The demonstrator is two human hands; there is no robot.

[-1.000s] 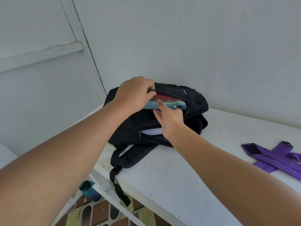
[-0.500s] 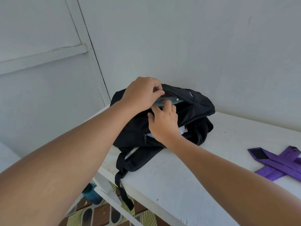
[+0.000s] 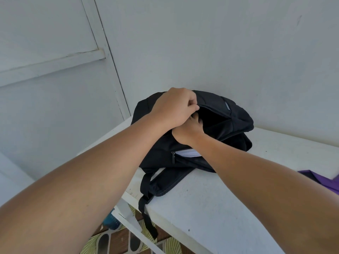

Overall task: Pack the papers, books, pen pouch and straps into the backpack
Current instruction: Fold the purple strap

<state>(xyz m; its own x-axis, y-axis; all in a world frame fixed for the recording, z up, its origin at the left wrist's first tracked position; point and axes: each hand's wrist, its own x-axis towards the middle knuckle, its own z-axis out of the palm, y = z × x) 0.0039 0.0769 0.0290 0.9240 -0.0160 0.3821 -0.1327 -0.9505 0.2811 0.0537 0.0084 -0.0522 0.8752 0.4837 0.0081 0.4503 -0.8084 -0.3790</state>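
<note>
The left hand (image 3: 176, 107) pinches the upper lip of the backpack (image 3: 229, 123) at the bench's (image 3: 211, 208) far left corner — holding the mouth agape so the right hand (image 3: 189, 130) can reach in; its grip is hidden. Purple straps (image 3: 326, 182) wait right.
</note>
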